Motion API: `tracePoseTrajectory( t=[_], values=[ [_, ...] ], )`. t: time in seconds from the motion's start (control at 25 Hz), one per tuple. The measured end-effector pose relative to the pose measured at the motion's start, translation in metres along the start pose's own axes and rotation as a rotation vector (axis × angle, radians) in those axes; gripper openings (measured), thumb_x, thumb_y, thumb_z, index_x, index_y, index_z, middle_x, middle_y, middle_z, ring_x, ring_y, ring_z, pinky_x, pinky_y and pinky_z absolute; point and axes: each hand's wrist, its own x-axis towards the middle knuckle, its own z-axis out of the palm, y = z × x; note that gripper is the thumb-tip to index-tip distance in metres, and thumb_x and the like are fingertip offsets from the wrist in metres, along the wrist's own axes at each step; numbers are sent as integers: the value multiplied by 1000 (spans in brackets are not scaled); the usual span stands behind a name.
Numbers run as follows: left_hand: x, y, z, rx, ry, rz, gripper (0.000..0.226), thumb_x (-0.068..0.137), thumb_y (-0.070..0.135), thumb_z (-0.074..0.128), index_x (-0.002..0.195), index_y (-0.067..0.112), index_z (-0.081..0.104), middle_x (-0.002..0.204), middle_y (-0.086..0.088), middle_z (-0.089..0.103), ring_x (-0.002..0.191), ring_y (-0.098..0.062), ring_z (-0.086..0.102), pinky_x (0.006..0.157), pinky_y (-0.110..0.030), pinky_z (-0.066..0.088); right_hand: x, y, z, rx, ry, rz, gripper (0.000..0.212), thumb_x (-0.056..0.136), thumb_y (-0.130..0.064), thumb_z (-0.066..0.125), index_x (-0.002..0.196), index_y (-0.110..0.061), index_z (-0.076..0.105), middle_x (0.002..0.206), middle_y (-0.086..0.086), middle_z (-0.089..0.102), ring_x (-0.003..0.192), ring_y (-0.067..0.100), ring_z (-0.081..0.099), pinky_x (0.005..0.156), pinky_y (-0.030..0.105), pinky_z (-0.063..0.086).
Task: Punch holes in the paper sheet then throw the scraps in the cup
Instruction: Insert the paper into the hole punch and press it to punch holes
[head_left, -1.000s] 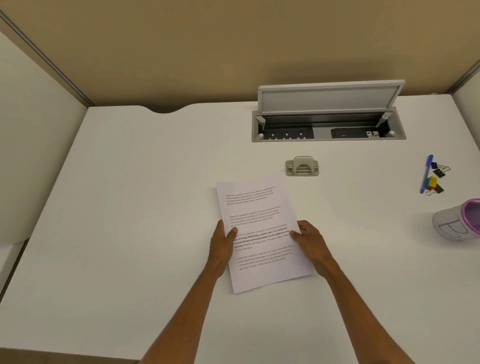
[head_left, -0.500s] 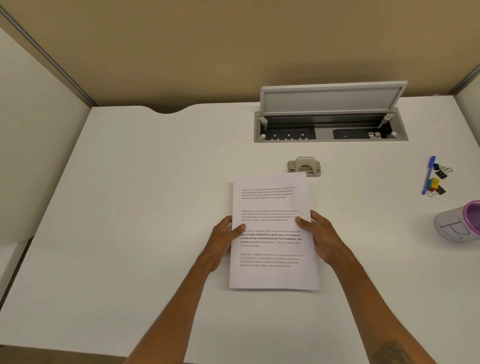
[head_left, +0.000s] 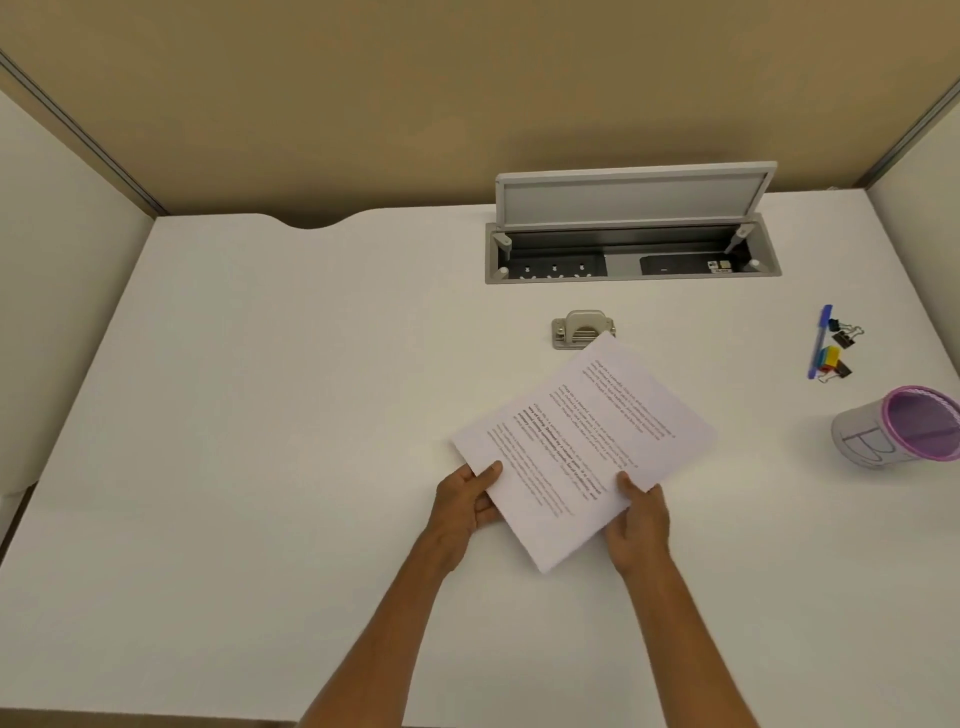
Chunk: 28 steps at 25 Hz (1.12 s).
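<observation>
— Head view has us looking down at both hands on the paper sheet. How are we holding it?

— Our left hand pinches the sheet at its near-left edge, thumb on top, fingers curled beneath. Our right hand pinches the near-right edge the same way, thumb pressed onto the printed side.

— And the sheet itself?

— It is turned diagonally between the two grips, its far corner reaching away from us to the hole punch. That corner overlaps the punch's near edge in our view; whether it touches or floats above it we cannot tell, since the sheet looks slightly blurred.

— Where is the cup?

— Well off to the right of our right hand's grip, tilted on the white desk, its purple rim facing us.

— Anything beyond that?

— Farther out from the cup we see a blue pen with a few binder clips just beside it. Past the punch, an open cable tray sits set into the desk, lid raised.
</observation>
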Motion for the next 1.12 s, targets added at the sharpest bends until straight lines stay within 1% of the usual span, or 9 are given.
tracePoseTrajectory(
  t=[0.16,0.32,0.48,0.6,0.76,0.84,0.96,1.04,1.12],
  values=[
    [-1,-10,9,70,124,83,30,96,20,65,126,18,63,112,3,75,101,-19,73,79,-33,60,-12,23,-8,-3,-33,107,50,95,2,56,140,-19,55,132,8,66,117,27,64,98,52,51],
    [4,8,-17,210,137,22,33,97,20,64,128,13,62,116,-4,73,100,-22,71,82,-36,58,12,-28,-38,-95,-87,153,42,97,-12,55,139,-7,55,123,14,71,113,29,66,88,50,58],
    [7,21,-29,316,52,-30,34,96,25,65,128,15,63,119,-6,73,101,-22,73,77,-33,59,37,-84,-49,-490,-240,200,43,99,-33,55,131,-5,63,128,17,69,113,31,68,94,46,54],
    [12,22,-16,359,8,-33,35,96,26,64,130,15,62,121,-6,73,103,-21,72,77,-32,59,46,-90,-29,-784,-322,85,35,103,-29,53,128,-7,64,122,15,72,112,34,69,98,52,53],
    [14,24,-4,408,47,68,36,98,25,62,132,14,60,124,-6,71,102,-17,71,79,-28,59,49,-84,-13,-1060,-182,-116,26,105,-22,49,120,-7,64,115,14,72,104,36,69,94,51,55],
    [12,21,1,457,163,175,34,99,31,59,130,16,58,121,-1,70,100,-15,70,81,-28,57,48,-81,-13,-1089,-140,-139,23,103,-22,51,114,-8,65,112,13,72,101,36,69,94,52,55],
    [12,16,10,593,468,317,34,104,38,45,126,17,59,112,2,68,93,-12,64,79,-25,51,48,-79,-12,-1086,-89,-189,23,99,-31,57,112,-13,65,113,5,71,102,30,68,93,47,55],
    [17,15,15,597,603,343,34,105,33,44,120,13,67,112,-1,70,99,-19,64,90,-35,53,52,-78,-6,-1090,-13,-257,29,98,-38,57,117,-17,64,114,-1,66,105,25,64,89,39,50],
    [24,20,18,554,679,300,29,103,31,50,109,13,72,105,-3,74,98,-24,66,93,-40,53,58,-75,0,-1043,84,-316,27,98,-36,57,115,-17,67,111,0,67,103,24,62,86,34,46]
  ],
)
